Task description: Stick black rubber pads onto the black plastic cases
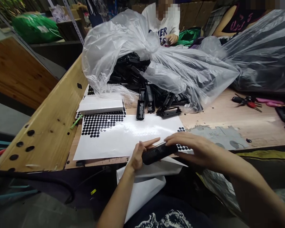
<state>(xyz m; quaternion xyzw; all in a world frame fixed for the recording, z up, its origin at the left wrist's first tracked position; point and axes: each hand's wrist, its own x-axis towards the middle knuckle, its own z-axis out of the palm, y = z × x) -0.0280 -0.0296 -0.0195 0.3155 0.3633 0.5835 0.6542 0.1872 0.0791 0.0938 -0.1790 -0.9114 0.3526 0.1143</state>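
Textured plastic piece, glossy paper sheet, crinkled shiny plastic bag.

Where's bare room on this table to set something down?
Bare wood shows between the bag of black parts, the red-and-black items and the grey patch. Crowded: where parts spill out, and around the left hand and right hand.

We have a casing between our left hand and our right hand, at the front edge of the table. Just behind them lies the sticker sheet, with a flat block by its far left corner. Behind the sheet, loose casings spill from a plastic bag (a co-worker is past it). To our left stands a wooden board; well to our right, small items lie before a second bag.
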